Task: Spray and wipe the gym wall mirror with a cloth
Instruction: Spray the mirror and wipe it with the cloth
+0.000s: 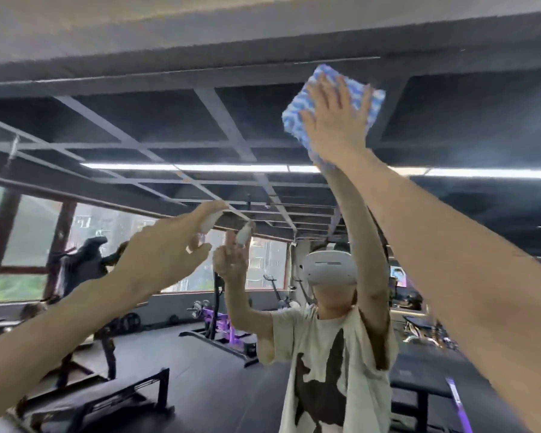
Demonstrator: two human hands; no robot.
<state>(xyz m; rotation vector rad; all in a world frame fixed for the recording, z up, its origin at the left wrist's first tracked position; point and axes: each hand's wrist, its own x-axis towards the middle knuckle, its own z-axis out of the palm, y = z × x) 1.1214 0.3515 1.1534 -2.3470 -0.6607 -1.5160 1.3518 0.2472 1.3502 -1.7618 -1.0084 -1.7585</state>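
Flat-fingered, right hand [334, 120] is pressed on cloth [295, 120] high on mirror [169, 126], bottle [210, 220] is gripped in left hand [160, 257] lower down; pressure is best kept even and strokes overlapped.

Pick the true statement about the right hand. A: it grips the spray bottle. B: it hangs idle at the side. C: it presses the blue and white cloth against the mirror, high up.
C: the right hand lies with spread fingers on the blue and white cloth, high on the mirror; the left hand grips the spray bottle.
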